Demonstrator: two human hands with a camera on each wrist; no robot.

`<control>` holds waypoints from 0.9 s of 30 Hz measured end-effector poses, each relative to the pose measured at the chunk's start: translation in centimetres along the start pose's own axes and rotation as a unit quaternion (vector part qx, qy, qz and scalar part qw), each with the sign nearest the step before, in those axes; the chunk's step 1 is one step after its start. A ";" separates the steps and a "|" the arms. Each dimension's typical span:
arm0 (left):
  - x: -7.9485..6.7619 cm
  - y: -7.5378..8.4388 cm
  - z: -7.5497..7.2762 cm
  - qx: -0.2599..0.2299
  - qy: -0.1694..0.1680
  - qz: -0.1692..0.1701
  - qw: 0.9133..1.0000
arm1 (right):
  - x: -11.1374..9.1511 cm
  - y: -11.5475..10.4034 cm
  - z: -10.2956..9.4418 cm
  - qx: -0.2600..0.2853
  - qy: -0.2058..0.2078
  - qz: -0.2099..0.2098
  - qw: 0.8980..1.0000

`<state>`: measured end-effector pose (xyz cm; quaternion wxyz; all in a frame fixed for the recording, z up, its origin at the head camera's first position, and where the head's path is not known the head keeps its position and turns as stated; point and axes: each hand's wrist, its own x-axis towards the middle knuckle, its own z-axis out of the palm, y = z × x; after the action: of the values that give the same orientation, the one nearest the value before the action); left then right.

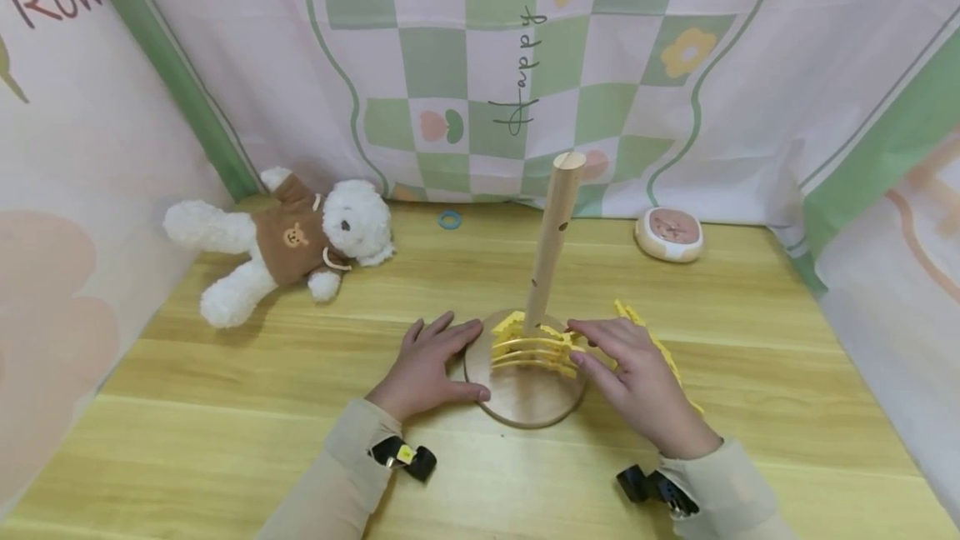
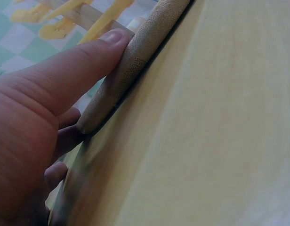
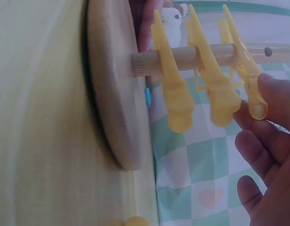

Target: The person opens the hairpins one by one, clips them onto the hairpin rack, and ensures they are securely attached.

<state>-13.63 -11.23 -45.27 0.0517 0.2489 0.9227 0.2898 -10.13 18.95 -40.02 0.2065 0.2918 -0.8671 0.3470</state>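
A wooden post with small holes rises from a round wooden base. Three thin, curved yellow plastic pieces sit around the lower post, one above another. My left hand touches the left side of the base with its fingers spread; in the left wrist view the thumb rests on the rim. My right hand pinches the end of the topmost yellow piece between thumb and index finger, the other fingers loosely bent below.
More yellow pieces lie on the table beside my right hand. A white plush dog in a brown top lies at the back left. A blue ring and a rounded beige-and-pink device are near the rear curtain.
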 end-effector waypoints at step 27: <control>0.0 0.2 -0.2 0.000 -0.004 -0.004 1.000 | -0.2 0.0 0.1 0.010 0.002 0.010 1.000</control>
<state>-13.57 -11.21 -44.98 0.0567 0.2467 0.9235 0.2882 -9.97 18.99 -40.18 0.2018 0.2843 -0.8659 0.3586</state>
